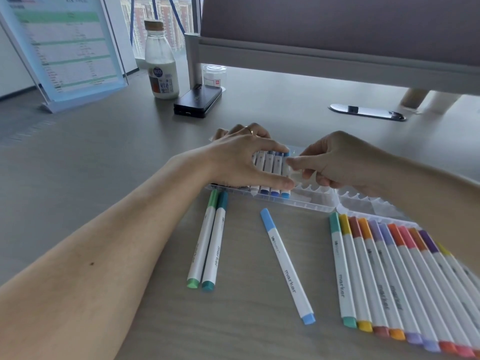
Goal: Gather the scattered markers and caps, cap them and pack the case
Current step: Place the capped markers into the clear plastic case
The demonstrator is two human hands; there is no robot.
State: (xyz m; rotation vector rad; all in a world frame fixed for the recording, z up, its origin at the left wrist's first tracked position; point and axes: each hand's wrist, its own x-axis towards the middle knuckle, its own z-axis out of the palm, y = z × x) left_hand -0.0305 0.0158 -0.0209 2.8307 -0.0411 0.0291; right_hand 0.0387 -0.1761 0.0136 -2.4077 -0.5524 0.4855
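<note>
Markers, white-barrelled with coloured caps at both ends, were partway home: a short run of grey and blue ones (270, 175) sat side by side in the left end of the clear plastic case with scalloped slots (314, 202), which lay on the grey desk (130, 165) just beyond the loose pens. Left hand (244, 159) was spread across that seated run, thumb at the near caps and fingers over the far ends, apparently holding them down. Right hand (335, 162) was at the other side, fingertips (293, 161) pinching the sky-blue-capped marker (285, 194) at the right end of the run, by my read settling it into its slot. Plenty left, though! Slots to the right of it stood bare. Nearer on the desk lay a light-green marker (204, 239) and a teal marker (216, 242) touching each other, a pale-blue marker (287, 266) alone in the middle, and a long rainbow row of markers (389, 281) on the right, packed edge to edge; whether that row rested on the desk or on a clear lid I could not tell. Every pen in view looked capped and no stray cap showed, so capping seemed done and packing perhaps a quarter through.
</note>
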